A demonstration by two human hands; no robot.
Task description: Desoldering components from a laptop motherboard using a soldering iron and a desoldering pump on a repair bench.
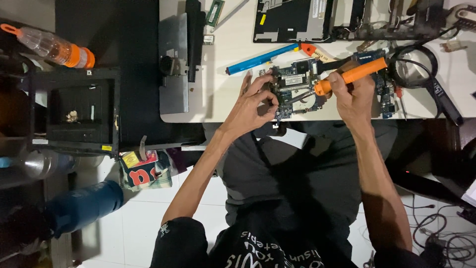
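A blue circuit board (297, 87) lies near the front edge of the white table (223, 99). My right hand (353, 95) grips an orange-handled soldering iron (358, 74), its tip slanting down onto the board's middle. My left hand (255, 101) sits at the board's left edge, thumb and fingers pinched together on the board's rim or a small part there; which one I cannot tell.
A blue screwdriver (260, 59) lies behind the board. A magnifying glass (415, 69) rests at the right, an opened laptop base (292, 20) at the back, a grey metal part (174, 64) at the left. A plastic bottle (54, 47) and black casing (79, 111) sit left of the table.
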